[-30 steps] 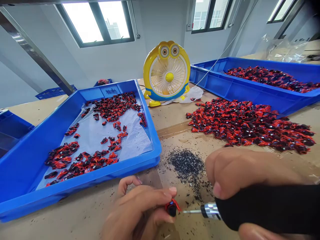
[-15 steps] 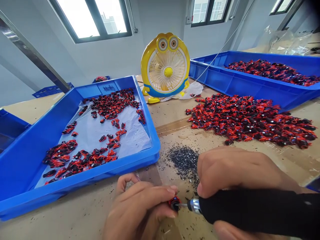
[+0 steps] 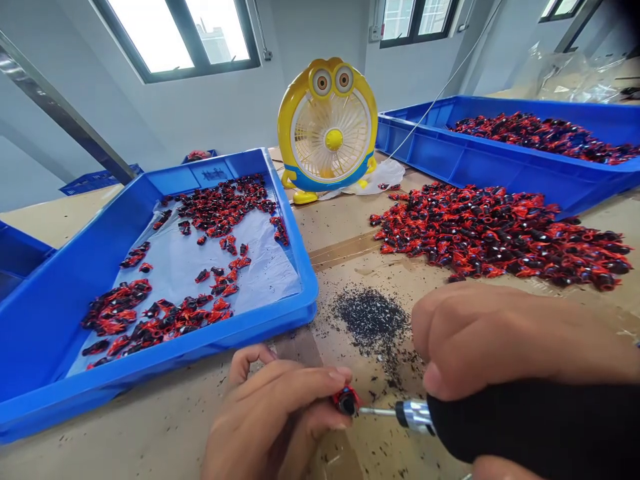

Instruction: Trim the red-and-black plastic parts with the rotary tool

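Observation:
At the bottom centre, my left hand (image 3: 280,407) pinches a small red and black plastic part (image 3: 346,401) between thumb and fingers, its dark round opening turned to the right. My right hand (image 3: 510,340) is wrapped round a black power screwdriver (image 3: 520,420) with a silver chuck and a thin metal bit. The bit's tip is right beside the part's opening; whether it touches cannot be told. Just beyond my hands, black shavings (image 3: 373,317) lie heaped on the table (image 3: 345,263).
A blue tray (image 3: 307,287) on the left holds several such parts on white sheeting. More lie in a large pile (image 3: 500,230) at right, before another blue tray (image 3: 430,150). A yellow cartoon-faced fan (image 3: 334,139) stands at the back, near a cord (image 3: 445,90).
My right hand has drawn the screwdriver to the right, so more of the bit shows outside the part. My left hand keeps its pinch, with the part tilted slightly.

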`<state>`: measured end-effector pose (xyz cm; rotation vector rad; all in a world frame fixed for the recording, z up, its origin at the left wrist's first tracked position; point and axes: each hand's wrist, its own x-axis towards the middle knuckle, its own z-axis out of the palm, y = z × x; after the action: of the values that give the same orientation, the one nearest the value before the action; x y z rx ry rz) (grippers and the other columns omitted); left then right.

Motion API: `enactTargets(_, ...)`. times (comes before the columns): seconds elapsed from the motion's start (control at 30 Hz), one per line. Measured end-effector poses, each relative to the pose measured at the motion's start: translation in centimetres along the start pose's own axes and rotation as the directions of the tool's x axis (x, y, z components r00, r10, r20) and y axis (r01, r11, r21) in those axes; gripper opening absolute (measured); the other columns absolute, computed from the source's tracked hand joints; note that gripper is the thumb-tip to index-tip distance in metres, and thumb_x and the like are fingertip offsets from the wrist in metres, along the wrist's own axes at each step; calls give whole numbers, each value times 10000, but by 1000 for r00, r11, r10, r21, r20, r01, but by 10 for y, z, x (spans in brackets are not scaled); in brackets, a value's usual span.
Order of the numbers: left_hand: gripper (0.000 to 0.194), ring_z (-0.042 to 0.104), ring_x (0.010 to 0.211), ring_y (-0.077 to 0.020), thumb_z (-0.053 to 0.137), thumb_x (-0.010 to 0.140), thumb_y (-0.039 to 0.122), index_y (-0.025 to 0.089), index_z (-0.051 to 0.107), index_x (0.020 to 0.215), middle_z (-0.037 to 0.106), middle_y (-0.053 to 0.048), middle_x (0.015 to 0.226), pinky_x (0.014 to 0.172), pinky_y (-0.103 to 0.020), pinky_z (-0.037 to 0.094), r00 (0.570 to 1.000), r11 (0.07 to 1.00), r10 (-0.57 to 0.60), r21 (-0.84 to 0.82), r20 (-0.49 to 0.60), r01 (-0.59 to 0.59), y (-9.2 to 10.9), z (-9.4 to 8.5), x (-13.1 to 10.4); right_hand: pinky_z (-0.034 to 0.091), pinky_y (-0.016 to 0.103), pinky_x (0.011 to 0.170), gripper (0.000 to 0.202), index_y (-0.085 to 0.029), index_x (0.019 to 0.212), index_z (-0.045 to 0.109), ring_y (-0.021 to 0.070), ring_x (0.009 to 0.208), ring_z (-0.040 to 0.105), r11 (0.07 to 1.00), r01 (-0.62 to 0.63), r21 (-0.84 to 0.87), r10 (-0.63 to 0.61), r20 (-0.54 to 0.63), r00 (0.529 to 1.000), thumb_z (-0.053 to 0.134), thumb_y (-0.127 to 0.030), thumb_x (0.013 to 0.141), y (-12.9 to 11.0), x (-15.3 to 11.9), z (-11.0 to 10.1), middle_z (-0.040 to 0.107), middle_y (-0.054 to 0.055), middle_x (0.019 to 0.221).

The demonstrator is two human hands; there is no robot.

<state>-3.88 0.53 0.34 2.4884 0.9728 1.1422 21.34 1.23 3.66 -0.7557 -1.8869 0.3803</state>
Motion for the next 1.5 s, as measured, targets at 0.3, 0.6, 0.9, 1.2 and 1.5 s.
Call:
enactTargets(0.3, 81, 793, 768, -96, 652, 1097, 315, 246, 669, 1136, 866, 64, 987, 889, -336, 391, 998, 998, -70, -2, 4, 70, 0, 3, -2, 569, 295, 511, 356, -272, 825, 708, 223, 696, 721, 999, 37, 12, -37, 64, 997, 873, -585, 782, 16, -1, 2, 688, 39, 731)
enactTargets(0.6, 84, 713, 702, -94, 673, 1071, 278, 233, 673, 1142, 809, 90, 875, 853, -338, 397, 1000, 999, -1, 42, 19, 1, 6, -1, 0, 539, 285, 502, 293, -266, 854, 694, 194, 631, 691, 997, 39, 63, -45, 95, 994, 841, -515, 803, 14, 7, 13, 681, 14, 707)
enactTargets(0.9, 120, 691, 726, -122, 674, 1074, 326, 233, 692, 1147, 789, 58, 882, 846, -357, 432, 993, 991, -98, -95, -60, 92, 12, 7, -3, 483, 229, 514, 208, -218, 833, 625, 78, 520, 584, 979, 16, 202, -14, -15, 1000, 766, -349, 914, 5, 12, 21, 598, -63, 629)
enactTargets(1.2, 147, 715, 707, -150, 722, 1041, 302, 252, 710, 1178, 818, 41, 912, 825, -381, 434, 992, 991, -104, -91, -69, 98, 14, 6, -2, 393, 248, 473, 394, -219, 794, 634, 83, 502, 546, 985, -78, 156, 85, -36, 996, 620, -538, 1025, -3, 14, 22, 582, -53, 603)
enactTargets(1.5, 154, 692, 752, -146, 692, 1056, 239, 226, 692, 1209, 804, 20, 932, 801, -371, 446, 995, 990, -84, -119, -58, 77, 12, 2, -7, 442, 233, 545, 283, -213, 805, 647, 68, 521, 504, 971, -88, 224, 83, 32, 996, 665, -440, 972, 1, 13, 23, 542, -73, 617)
